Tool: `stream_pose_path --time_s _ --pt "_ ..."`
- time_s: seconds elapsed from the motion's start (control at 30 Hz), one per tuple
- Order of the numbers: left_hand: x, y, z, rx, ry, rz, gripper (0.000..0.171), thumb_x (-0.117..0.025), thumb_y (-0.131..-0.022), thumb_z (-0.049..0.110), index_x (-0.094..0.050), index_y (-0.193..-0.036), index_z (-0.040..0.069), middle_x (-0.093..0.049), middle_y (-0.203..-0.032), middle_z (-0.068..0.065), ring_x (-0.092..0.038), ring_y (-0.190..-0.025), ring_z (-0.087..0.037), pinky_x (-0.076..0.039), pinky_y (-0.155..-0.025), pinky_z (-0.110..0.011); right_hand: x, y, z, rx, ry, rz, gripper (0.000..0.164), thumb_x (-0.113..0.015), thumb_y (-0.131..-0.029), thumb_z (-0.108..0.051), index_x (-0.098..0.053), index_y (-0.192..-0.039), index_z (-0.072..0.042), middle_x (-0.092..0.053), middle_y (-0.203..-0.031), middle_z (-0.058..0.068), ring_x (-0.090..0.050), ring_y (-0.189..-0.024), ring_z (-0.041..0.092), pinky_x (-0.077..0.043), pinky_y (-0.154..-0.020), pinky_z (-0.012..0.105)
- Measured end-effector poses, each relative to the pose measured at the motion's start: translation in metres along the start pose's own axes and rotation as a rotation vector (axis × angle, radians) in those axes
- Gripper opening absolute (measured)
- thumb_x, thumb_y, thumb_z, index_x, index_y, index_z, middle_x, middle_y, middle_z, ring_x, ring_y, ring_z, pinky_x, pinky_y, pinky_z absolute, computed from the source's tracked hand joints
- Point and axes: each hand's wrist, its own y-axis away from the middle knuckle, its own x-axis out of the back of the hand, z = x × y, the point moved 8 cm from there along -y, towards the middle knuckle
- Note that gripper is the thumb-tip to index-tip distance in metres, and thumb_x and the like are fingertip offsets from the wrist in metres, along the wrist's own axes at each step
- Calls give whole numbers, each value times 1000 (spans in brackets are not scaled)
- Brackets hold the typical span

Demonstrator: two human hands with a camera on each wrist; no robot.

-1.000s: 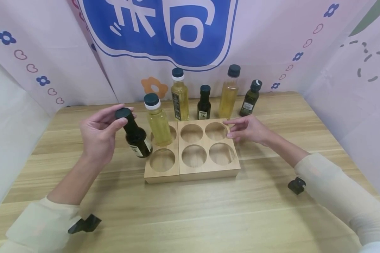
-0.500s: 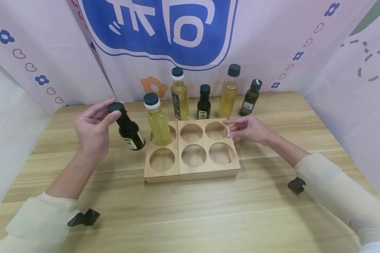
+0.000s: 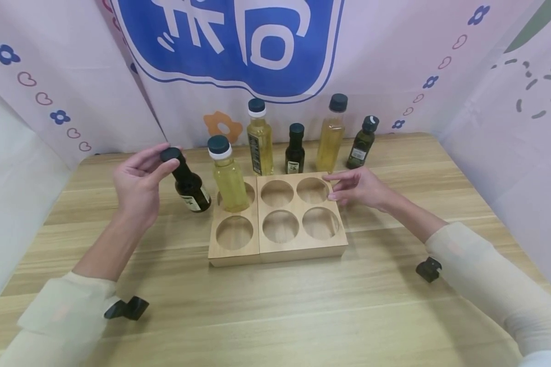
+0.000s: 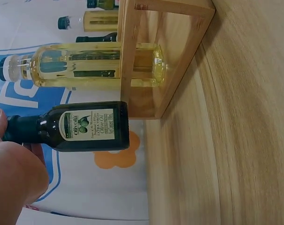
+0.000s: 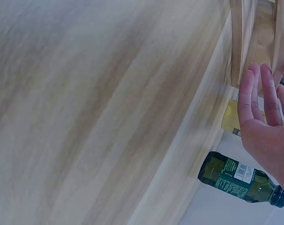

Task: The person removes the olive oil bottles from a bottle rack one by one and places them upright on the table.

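Observation:
My left hand (image 3: 138, 186) pinches the dark cap of a small olive oil bottle (image 3: 193, 192), left of a wooden bottle rack (image 3: 303, 252). In the left wrist view the labelled olive oil bottle (image 4: 90, 129) hangs upright with its base above the tabletop. A taller bottle of yellow oil (image 3: 231, 186) with a white collar and dark cap stands in the rack's back-left hole. The other holes hold nothing. My right hand (image 3: 360, 187) touches the rack's back-right corner; the right wrist view shows its straight fingers (image 5: 270, 96) along the rack's end.
Behind the rack stand a yellow oil bottle (image 3: 260, 148), a small dark bottle (image 3: 295, 153), another yellow oil bottle (image 3: 330, 145) and a green bottle (image 3: 362, 145). A printed cloth (image 3: 385, 61) hangs along the back edge of the wooden table (image 3: 275, 316).
The olive oil bottle in my left hand has moved left and back, away from over the rack's left edge, then slightly right again. My right hand stays at the rack's corner.

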Motion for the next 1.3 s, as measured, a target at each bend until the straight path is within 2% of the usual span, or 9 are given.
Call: stream_pose_path --time_s 0.2,0.47,0.7,0.87,1.0,1.3 --pt "3 -4 -5 24 -37 35 26 -71 -82 -26 -75 -103 -10 -78 -96 -18 -78 -85 -25 -62 -85 -30 0 1 -1 0 9 -1 56 -76 -88 10 -57 -141 6 -79 -97 11 -74 -78 13 -64 -74 38" --pt "10 -9 -8 76 -2 103 26 -73 -79 -26 -77 -98 -8 -78 -93 -17 -78 -82 -24 -62 -81 -27 0 0 -2 0 22 2 56 -77 -87 9 -57 -140 6 -78 -98 14 -74 -79 13 -64 -75 38" --pt "10 -13 -15 156 -9 99 28 -75 -79 -25 -78 -99 -6 -79 -94 -15 -78 -86 -21 -59 -89 -27 0 1 -2 -11 34 11 55 -77 -88 8 -58 -139 7 -78 -98 15 -74 -76 16 -64 -71 37" --pt "11 -15 -21 183 -46 98 28 -77 -78 -23 -78 -98 -3 -79 -93 -11 -78 -86 -18 -59 -89 -26 0 1 -2 -8 23 6 55 -77 -88 8 -58 -139 7 -77 -99 18 -73 -76 15 -64 -71 37" --pt "13 -16 -26 192 -79 100 28 -78 -78 -22 -79 -97 -1 -79 -91 -9 -78 -85 -16 -59 -88 -24 0 1 0 -14 17 5 55 -77 -88 9 -58 -140 7 -78 -99 17 -73 -76 14 -64 -71 37" --pt "16 -19 -30 193 -123 92 29 -80 -78 -20 -79 -100 -1 -80 -91 -7 -78 -85 -14 -59 -88 -22 1 0 -1 -2 21 1 55 -77 -87 9 -58 -139 7 -77 -99 18 -74 -75 21 -64 -69 36"
